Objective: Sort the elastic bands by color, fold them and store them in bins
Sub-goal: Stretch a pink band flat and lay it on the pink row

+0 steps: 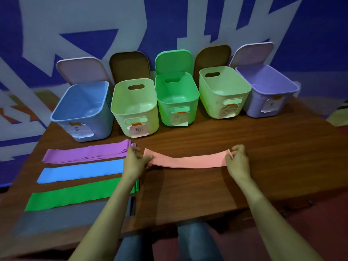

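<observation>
Left hand (134,161): fingers and thumb curled, pinching one end of the pink elastic band (188,161). Right hand (238,161): same pinch on the other end, fingertips closed over the folded edge. Between the two hands: band stretched long and flat, dipping a little at its middle, low over the wooden table (207,194); touching the wood or not, cannot tell.

Outward from the left hand, lying flat side by side: a stack of purple bands (88,153) farthest from the body, its end just beside the left fingertips; then a blue band (81,171); then a green band (71,196), partly under the left forearm; nearest the body, a grey band (56,219).

Beyond both hands, in a row, five open bins with paper labels on their fronts: blue bin (82,102) beyond the purple stack, pale green bin (135,102) ahead of the left hand, green bin (177,91) ahead of the gap between the hands, second pale green bin (224,85) ahead of the right hand, purple bin (263,80) outward from the right hand. Behind each, lids (174,61) propped upright.
</observation>
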{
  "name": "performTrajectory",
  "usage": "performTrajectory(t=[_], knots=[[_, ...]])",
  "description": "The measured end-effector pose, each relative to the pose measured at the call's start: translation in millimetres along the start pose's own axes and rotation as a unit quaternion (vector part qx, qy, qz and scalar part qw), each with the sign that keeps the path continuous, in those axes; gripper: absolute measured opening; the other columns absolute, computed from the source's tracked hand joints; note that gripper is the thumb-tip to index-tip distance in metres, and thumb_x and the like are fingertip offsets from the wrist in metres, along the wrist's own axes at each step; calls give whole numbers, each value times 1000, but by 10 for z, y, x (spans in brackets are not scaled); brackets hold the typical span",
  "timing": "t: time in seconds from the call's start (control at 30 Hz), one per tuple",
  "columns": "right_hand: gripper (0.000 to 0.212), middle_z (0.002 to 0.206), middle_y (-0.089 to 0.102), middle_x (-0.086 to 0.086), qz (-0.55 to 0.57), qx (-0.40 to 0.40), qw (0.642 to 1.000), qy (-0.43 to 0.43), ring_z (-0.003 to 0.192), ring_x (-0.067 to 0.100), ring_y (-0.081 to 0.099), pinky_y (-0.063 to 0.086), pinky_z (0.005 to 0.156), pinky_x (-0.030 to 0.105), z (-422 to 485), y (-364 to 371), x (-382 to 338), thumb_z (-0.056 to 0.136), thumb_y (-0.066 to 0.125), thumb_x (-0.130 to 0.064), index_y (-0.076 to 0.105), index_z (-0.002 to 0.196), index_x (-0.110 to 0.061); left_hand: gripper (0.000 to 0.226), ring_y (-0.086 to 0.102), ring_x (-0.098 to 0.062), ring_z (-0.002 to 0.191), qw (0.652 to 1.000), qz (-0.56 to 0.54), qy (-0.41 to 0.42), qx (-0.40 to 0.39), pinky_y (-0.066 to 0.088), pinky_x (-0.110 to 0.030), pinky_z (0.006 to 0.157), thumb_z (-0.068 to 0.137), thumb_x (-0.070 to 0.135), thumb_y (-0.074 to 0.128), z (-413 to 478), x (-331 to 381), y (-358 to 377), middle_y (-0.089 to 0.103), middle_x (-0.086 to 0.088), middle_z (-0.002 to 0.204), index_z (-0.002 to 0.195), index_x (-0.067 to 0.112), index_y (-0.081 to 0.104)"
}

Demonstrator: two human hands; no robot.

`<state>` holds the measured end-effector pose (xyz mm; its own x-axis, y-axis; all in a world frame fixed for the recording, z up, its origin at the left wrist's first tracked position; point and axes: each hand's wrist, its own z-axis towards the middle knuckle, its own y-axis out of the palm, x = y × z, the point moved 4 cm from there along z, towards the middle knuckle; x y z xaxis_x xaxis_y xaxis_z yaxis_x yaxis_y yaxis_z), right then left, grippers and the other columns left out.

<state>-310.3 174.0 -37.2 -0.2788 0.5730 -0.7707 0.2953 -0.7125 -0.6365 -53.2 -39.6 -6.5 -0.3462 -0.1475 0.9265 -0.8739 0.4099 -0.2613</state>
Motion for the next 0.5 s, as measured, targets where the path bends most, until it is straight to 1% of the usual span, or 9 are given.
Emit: performTrajectory(t=[0.07,0.1,0.13,0.2,0.23,0.3,0.4,0.43,0.5], knots=[[26,103,62,15,-12,2,1000,-12,98,34,58,44,75,35,-66,-15,18,89,54,-6,45,113,-6,34,61,-22,77,991,105,66,40,49,-25,59,82,14,70,-105,30,38,60,-10,96,106,11,46],[26,102,62,13,-15,3,1000,-9,97,33,58,45,75,36,-82,-15,25,89,55,-7,45,113,-6,30,60,-21,81,987,121,91,52,48,-28,64,84,16,67,-157,60,87,61,-9,97,107,10,48],[26,102,63,12,-12,5,1000,-1,96,32,59,47,76,37,-90,-18,35,89,56,-8,46,113,-7,28,59,-19,81,986,113,111,50,49,-30,64,85,16,64,-225,110,165,61,-7,97,108,10,49],[23,101,63,11,19,5,1000,24,96,31,60,48,80,38,-83,-21,61,88,57,-7,49,110,-7,25,60,-14,78,984,101,145,25,54,-33,64,87,18,62,-341,216,386,61,-5,95,108,12,50],[23,100,63,9,38,4,999,37,95,30,60,48,81,37,-75,-24,76,87,57,-7,51,109,-7,24,60,-14,78,980,115,161,13,55,-35,67,88,20,62,-375,264,518,61,-3,94,107,13,50],[22,97,62,6,56,0,997,48,90,25,59,47,76,32,-57,-32,102,86,58,-6,52,107,-8,25,60,-17,83,973,156,167,-19,55,-36,73,89,23,61,-400,323,817,61,-1,94,109,14,50],[21,92,59,2,61,-9,997,44,84,19,56,42,70,27,-55,-35,110,86,59,-6,53,106,-9,24,62,-26,90,964,207,158,-50,53,-39,79,88,23,57,-424,367,1268,65,-6,96,108,15,48],[21,88,57,-1,65,-11,997,42,83,18,56,42,69,27,-58,-35,114,85,60,-6,53,105,-9,24,62,-26,91,962,215,155,-57,52,-38,79,87,21,57,-439,371,1403,65,-7,97,107,15,48],[20,79,54,-7,72,-10,997,40,78,17,55,40,68,26,-55,-48,124,84,61,-5,53,102,-11,24,62,-24,90,958,225,158,-78,50,-31,74,86,19,57,-493,387,1643,65,-6,97,107,13,48]])
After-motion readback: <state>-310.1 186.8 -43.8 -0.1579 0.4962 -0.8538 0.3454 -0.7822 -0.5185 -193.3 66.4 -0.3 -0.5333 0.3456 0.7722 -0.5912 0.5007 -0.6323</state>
